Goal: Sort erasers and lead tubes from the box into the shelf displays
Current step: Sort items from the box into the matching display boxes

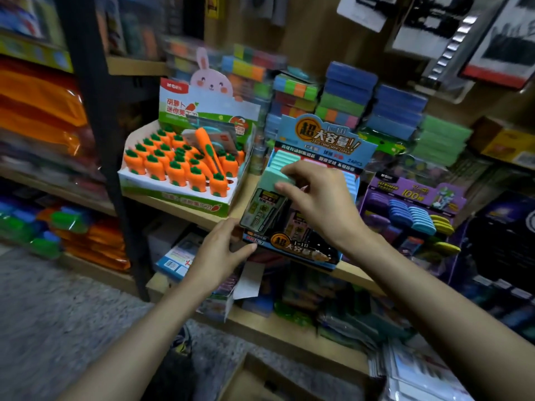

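Restocking lead tubes: right hand (315,198) pinching a mint-capped lead tube (267,201) over the blue display box (304,250) at the shelf's front edge (356,273); left hand (223,247), fingers pressed on the box corner. Next, probably: seating it in the row.

2 hands (223,250), 3 display boxes (292,250).

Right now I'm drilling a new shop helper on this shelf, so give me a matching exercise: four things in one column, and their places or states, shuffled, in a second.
Things
1. carrot display
2. lead tube
3. left hand
4. purple display

Places or states
A. at the front left corner of the blue display
B. on the shelf, left of the blue display
C. on the shelf, right of the blue display
D. pinched in the right hand, over the blue display

Pairs: 1-B, 2-D, 3-A, 4-C
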Motion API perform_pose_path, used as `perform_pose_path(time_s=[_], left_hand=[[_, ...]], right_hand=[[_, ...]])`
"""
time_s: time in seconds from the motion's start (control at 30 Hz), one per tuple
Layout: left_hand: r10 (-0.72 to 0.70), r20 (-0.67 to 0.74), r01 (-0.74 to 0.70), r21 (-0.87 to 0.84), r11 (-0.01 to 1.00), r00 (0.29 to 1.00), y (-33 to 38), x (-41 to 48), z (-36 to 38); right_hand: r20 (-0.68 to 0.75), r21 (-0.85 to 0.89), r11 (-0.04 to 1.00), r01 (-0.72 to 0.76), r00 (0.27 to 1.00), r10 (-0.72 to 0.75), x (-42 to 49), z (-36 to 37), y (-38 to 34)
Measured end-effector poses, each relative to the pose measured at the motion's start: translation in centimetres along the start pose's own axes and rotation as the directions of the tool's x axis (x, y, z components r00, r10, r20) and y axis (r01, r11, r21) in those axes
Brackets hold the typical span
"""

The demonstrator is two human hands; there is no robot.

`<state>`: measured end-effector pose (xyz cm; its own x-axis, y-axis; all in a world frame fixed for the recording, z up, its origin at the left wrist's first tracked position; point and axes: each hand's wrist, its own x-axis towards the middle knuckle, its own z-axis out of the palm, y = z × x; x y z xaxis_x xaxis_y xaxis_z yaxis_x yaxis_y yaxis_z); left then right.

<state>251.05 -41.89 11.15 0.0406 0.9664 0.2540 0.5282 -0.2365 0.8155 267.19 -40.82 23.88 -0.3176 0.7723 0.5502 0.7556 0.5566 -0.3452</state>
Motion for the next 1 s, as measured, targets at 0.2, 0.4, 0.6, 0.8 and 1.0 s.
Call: perform_pose_path(time_s=[0.2, 0.4, 0.6, 0.8, 1.0], left_hand=[[-0.004, -0.018, 0.003, -0.026, 1.000, 1.000, -0.2, -0.1, 0.2], [-0.016, -0.030, 0.015, -0.013, 1.000, 0.999, 0.0, 0.1, 0.3], [-0.025, -0.030, 0.024, -0.026, 0.999, 0.999, 0.1, 0.1, 0.4], [-0.036, -0.018, 0.035, -0.024, 0.999, 0.999, 0.0, 0.2, 0.3], [0.007, -0.077, -0.003, 0.060, 0.998, 0.997, 0.7, -0.8, -1.2]], right_hand=[[0.013, -0.034, 0.999, 0.038, 0.999, -0.037, -0.5, -0.3, 0.2], [0.024, -0.020, 0.999, 0.031, 0.999, -0.030, -0.1, -0.2, -0.5], [0.038, -0.034, 0.998, 0.059, 0.998, -0.058, -0.5, 0.7, -0.2], [0.007, -0.264, 0.953, 0.148, 0.988, -0.152, -0.8, 1.9, 0.6], [0.054, -0.273, 0.952, 0.136, 0.991, -0.126, -1.7, -0.8, 0.0]])
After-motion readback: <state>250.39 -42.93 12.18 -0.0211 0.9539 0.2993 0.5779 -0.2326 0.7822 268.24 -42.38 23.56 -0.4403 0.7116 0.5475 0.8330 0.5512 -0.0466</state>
